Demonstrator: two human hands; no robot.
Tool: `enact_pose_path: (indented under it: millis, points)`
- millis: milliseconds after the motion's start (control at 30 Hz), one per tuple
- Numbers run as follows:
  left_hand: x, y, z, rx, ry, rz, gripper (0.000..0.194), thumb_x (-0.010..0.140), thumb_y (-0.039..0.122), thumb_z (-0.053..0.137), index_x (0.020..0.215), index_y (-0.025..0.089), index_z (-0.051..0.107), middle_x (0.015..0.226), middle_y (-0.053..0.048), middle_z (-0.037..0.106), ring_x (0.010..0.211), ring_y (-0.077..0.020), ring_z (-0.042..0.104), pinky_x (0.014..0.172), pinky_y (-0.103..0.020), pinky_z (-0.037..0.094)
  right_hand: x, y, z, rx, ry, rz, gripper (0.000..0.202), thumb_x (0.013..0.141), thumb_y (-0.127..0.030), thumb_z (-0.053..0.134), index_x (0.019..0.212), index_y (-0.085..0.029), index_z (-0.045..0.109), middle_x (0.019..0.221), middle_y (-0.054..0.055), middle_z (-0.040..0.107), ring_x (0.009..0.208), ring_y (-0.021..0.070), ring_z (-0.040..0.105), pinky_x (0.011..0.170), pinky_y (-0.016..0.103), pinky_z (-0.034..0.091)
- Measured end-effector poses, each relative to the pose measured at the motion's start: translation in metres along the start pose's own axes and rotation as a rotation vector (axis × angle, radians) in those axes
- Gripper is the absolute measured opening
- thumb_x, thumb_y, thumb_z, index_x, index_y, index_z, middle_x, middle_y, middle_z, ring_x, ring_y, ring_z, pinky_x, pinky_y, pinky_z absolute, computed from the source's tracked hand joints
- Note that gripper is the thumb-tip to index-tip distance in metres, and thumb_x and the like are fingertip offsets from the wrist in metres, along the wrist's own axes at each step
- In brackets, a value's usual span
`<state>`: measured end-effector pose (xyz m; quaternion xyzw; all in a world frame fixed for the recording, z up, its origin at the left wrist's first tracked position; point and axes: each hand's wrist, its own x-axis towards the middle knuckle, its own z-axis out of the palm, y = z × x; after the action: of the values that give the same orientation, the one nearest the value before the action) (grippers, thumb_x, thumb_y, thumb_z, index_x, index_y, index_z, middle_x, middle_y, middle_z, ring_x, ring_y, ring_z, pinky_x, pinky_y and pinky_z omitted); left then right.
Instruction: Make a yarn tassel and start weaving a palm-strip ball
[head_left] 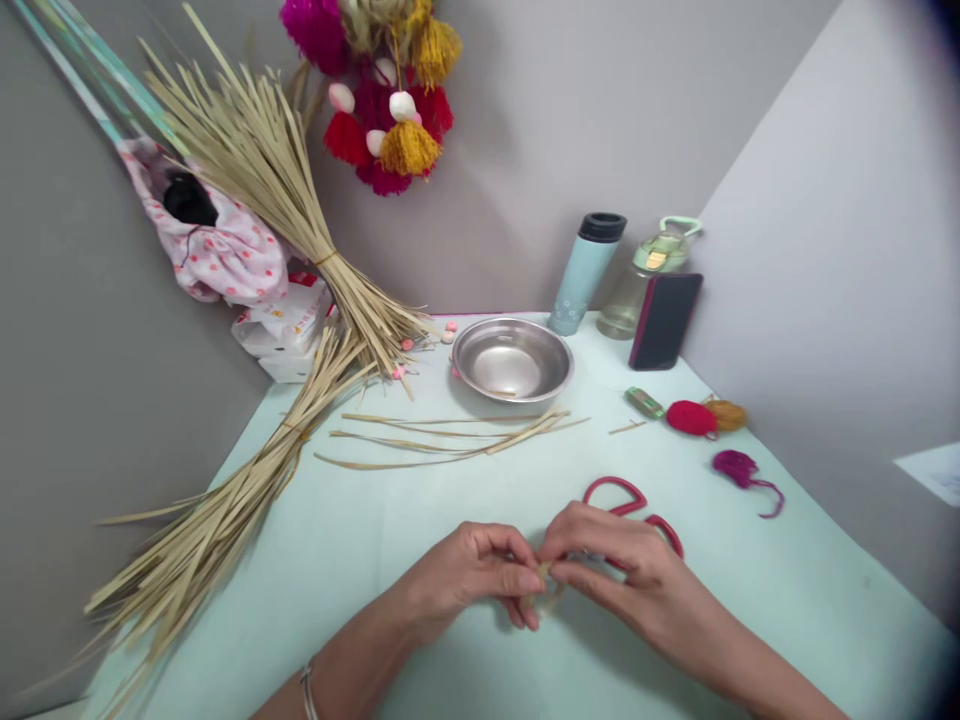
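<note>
Straw piece (544, 572): small, thin, pale tan; narrow strip material.
Straw shape: bent, apparently into a small loop, with a curved part showing below the fingertips; fine detail is blurred and partly covered by fingers.
Left-side hold: pinched between thumb and fingers of the left hand (469, 575).
Right-side hold: gripped near its top by thumb and fingertips of the right hand (619, 555).
Straw position: over the near part of the table (420, 500), between both sets of fingertips.
</note>
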<state>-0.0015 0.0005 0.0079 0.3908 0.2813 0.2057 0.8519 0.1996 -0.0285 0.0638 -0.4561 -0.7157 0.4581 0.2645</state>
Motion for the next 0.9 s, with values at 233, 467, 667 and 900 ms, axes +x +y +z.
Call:
enact_pose_path:
  millis: [233,467,667,900]
  points:
    - [-0.0001,0.0003,0.0018,-0.076,0.003,0.100,0.023,0.080,0.032,0.071,0.079,0.012,0.059,0.071,-0.004,0.066,0.069,-0.0114,0.059,0.071,-0.024,0.042,0.0013,0.0040,0.0058,0.120,0.142,0.106,0.017,0.092,-0.034,0.058,0.108,-0.029,0.064,0.096,0.000,0.066,0.089,0.0147,0.061,0.077,0.025,0.047]
    - [0.0000,-0.0019,0.0037,-0.119,0.002,0.064,0.022,0.081,0.030,0.070,0.082,0.012,0.058,0.066,-0.003,0.062,0.063,-0.0115,0.058,0.068,-0.025,0.043,0.0061,0.0029,0.0064,0.306,0.114,0.129,0.011,0.087,-0.032,0.065,0.090,-0.023,0.070,0.085,0.000,0.063,0.081,0.0148,0.060,0.074,0.026,0.046]
    - [0.0005,-0.0039,0.0060,-0.148,0.018,0.055,0.022,0.079,0.028,0.073,0.081,0.012,0.058,0.066,-0.002,0.063,0.062,-0.0123,0.061,0.067,-0.026,0.047,0.0074,0.0060,0.0097,0.455,0.105,0.171,0.015,0.084,-0.032,0.068,0.079,-0.019,0.068,0.080,0.001,0.061,0.073,0.0149,0.060,0.068,0.028,0.047]
    - [-0.0007,-0.0034,0.0066,-0.123,0.020,0.019,0.021,0.080,0.030,0.072,0.079,0.010,0.062,0.066,-0.004,0.064,0.060,-0.0118,0.063,0.065,-0.024,0.048,0.0067,-0.0006,0.0028,0.253,0.081,0.133,0.017,0.088,-0.034,0.061,0.082,-0.020,0.068,0.083,0.002,0.063,0.079,0.0159,0.060,0.072,0.027,0.047]
